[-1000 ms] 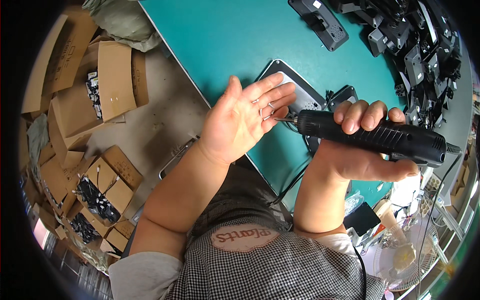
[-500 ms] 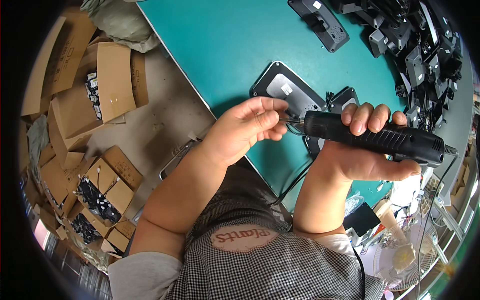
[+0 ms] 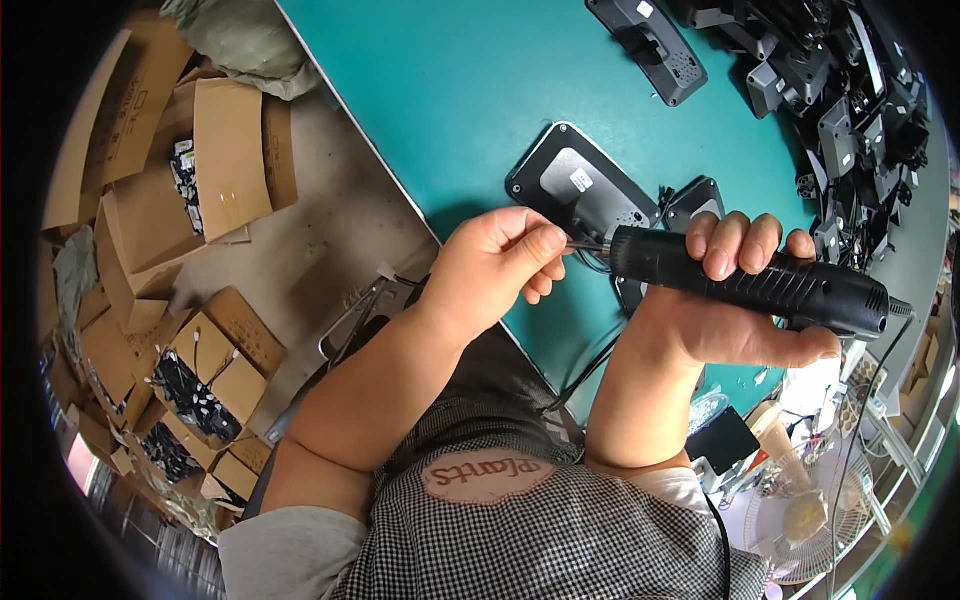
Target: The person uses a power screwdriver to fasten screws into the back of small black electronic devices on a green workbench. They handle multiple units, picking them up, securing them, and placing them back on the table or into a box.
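My right hand (image 3: 700, 325) is wrapped round a black electric screwdriver (image 3: 656, 257), held level above the table with its tip toward the left. The fingers lie over the top of its body and the thumb stretches along underneath. At the tip, my left hand (image 3: 497, 262) pinches the end of the thin metal bit (image 3: 588, 245) between thumb and fingers. Whether a screw sits there is hidden by the fingertips. Just beyond the hands lies a black device housing (image 3: 560, 165) with a grey panel and white label. A smaller black part (image 3: 692, 198) rests beside it.
Another black housing (image 3: 655, 60) lies at the far side of the green table (image 3: 430, 90). Black parts (image 3: 835, 130) are heaped along the right. Open cardboard boxes (image 3: 235, 150) stand on the floor at left. A fan (image 3: 810, 520) is at lower right; the screwdriver's cord hangs nearby.
My left fingers have curled in and closed more tightly at the bit's tip, with the hand lower and slightly turned. The screwdriver stays nearly in place in my right hand.
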Demonstrator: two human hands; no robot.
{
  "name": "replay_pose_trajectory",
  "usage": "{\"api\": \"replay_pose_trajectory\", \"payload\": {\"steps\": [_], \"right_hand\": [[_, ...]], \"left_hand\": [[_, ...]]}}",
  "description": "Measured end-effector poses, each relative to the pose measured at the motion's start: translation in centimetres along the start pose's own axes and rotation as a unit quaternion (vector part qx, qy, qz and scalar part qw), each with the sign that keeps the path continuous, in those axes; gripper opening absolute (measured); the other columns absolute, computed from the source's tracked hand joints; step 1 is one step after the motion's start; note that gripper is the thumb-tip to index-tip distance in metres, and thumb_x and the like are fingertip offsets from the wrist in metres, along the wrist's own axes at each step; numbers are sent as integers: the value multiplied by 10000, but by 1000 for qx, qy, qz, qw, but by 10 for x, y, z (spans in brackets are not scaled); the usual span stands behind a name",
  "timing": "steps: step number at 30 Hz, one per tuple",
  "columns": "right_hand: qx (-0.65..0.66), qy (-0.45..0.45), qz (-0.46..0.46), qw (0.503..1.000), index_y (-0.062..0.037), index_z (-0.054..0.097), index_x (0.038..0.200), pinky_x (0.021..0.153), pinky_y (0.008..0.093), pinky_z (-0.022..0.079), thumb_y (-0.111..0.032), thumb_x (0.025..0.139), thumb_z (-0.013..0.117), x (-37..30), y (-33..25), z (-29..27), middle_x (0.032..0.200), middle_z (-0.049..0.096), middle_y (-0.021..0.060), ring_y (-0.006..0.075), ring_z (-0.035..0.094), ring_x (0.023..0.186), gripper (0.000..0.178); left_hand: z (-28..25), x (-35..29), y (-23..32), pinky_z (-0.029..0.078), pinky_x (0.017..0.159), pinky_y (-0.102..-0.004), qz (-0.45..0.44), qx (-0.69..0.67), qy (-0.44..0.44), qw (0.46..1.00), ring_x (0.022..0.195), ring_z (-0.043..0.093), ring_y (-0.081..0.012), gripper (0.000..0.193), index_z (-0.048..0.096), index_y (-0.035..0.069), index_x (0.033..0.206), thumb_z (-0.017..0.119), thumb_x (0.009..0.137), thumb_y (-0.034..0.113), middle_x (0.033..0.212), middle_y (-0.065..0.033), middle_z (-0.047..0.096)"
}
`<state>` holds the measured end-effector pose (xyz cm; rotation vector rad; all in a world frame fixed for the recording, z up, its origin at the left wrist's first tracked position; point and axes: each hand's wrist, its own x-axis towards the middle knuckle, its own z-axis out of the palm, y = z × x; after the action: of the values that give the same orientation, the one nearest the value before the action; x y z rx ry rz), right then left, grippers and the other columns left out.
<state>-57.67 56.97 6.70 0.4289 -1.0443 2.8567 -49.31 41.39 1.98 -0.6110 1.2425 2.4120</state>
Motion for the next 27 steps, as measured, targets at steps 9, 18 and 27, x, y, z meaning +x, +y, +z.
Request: {"api": "replay_pose_trajectory", "payload": {"steps": [9,18,27], "right_hand": [[-81,-25,-72,994,-65,492,1157,565,369,515,-809,716,465,-10,33,3,800,586,139,246,586,592,865],[-95,-93,-106,985,18,433,1154,589,374,538,-712,673,619,-13,62,-8,826,583,188,257,601,674,893],[-186,-131,-132,965,-20,455,1115,504,353,499,-771,658,576,-17,86,1,753,558,156,242,561,594,888]], "left_hand": [[-34,18,18,437,630,-228,133,239,101,957,729,533,-84,340,578,-30,1181,458,981,216,878,-25,610],[-45,57,33,488,798,-322,257,507,-49,821,881,617,-269,292,624,124,1159,520,897,49,950,-148,651],[-66,89,5,481,780,-293,178,358,-148,904,858,614,-175,266,628,2,1123,548,887,94,922,-107,654]]}}
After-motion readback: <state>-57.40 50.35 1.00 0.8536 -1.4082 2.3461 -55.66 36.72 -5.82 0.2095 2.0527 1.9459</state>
